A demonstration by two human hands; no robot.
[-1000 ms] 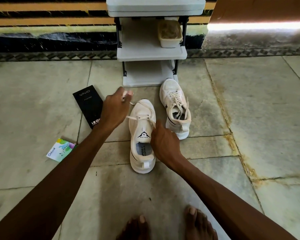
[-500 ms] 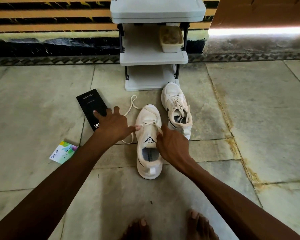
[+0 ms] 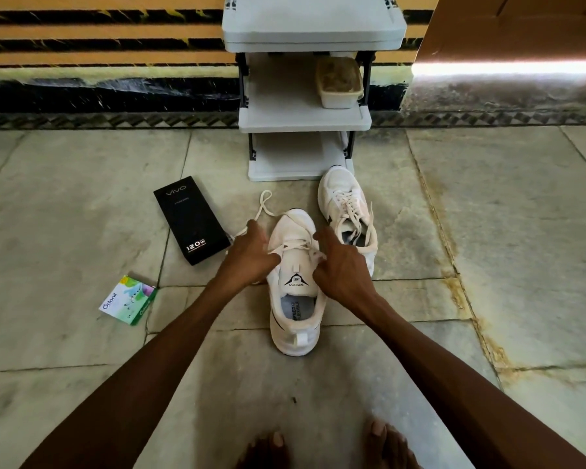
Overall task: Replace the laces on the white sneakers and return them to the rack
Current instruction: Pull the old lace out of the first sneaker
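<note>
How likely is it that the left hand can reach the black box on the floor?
Probably yes: the left hand, holding a lace, is right beside the black box with nothing tall between them.

the left hand (image 3: 251, 255) has come back from the toe to the near sneaker (image 3: 296, 319). the right hand (image 3: 339, 262) slid up onto the lace (image 3: 263, 204), its loop now slack.

The floor (image 3: 82, 198) is laid with large pale stone slabs, stained rust-brown along the joints at the right. The wall (image 3: 99, 45) is banded in orange and black above a patterned skirting strip (image 3: 115, 120). A grey rack (image 3: 305, 120) is set against it. A bright strip of light (image 3: 508, 67) is seen beneath a brown panel (image 3: 521, 25).
</note>
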